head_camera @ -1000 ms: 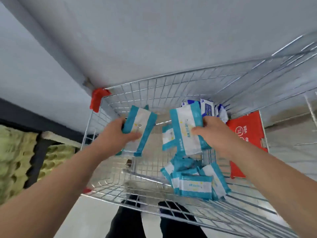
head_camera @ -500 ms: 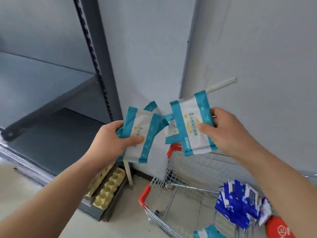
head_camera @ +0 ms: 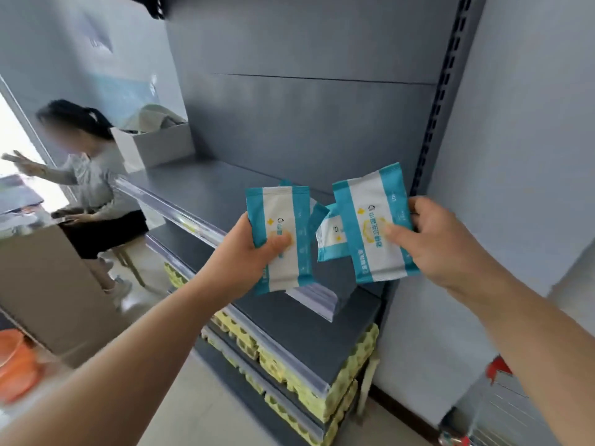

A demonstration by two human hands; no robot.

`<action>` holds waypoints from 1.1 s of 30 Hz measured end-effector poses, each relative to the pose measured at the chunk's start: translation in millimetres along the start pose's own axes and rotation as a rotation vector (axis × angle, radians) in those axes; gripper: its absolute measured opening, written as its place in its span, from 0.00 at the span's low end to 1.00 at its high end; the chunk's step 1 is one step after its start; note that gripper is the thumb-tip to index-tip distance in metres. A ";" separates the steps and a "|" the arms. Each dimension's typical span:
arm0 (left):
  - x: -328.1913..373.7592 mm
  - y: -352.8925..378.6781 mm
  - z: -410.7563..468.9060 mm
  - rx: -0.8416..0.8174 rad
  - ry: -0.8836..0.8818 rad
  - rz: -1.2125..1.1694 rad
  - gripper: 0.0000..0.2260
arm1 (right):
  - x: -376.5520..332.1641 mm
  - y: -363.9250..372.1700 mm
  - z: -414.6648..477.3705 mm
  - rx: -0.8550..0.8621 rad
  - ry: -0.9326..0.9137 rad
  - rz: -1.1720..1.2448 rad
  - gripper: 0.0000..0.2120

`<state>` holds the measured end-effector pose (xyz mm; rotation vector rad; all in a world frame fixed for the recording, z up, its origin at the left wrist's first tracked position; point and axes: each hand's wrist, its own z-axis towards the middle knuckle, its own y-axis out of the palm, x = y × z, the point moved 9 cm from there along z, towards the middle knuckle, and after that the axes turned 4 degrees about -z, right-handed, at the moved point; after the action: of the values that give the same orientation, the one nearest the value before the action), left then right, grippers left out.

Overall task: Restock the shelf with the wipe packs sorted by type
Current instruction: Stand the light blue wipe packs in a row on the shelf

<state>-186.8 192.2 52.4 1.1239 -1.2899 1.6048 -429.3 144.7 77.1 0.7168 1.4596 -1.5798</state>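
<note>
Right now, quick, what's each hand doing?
Left hand: grips a teal-and-white plastic wipe pack.
Right hand: grips a second teal-and-white pack, with a third pack behind it.

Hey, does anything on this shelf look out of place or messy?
Nothing is spilled or damaged. One oddity: an open white cardboard box with pale cloth bulging out sits at the far end of the grey metal shelf, where the teal-and-white wipe packs should go.

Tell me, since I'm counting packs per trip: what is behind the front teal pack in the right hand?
A second teal pack sticks out from behind the front teal pack, held by the right hand. Part of it is covered; any further pack there cannot be seen.
</note>
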 end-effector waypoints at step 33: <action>-134.6 -195.3 472.0 -0.189 0.269 0.574 0.17 | -15.6 269.6 337.1 0.160 0.345 -0.091 0.07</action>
<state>115.2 -240.4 27.8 0.4137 -1.6253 1.9065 -143.0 -171.7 9.8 1.0716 1.6428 -1.7181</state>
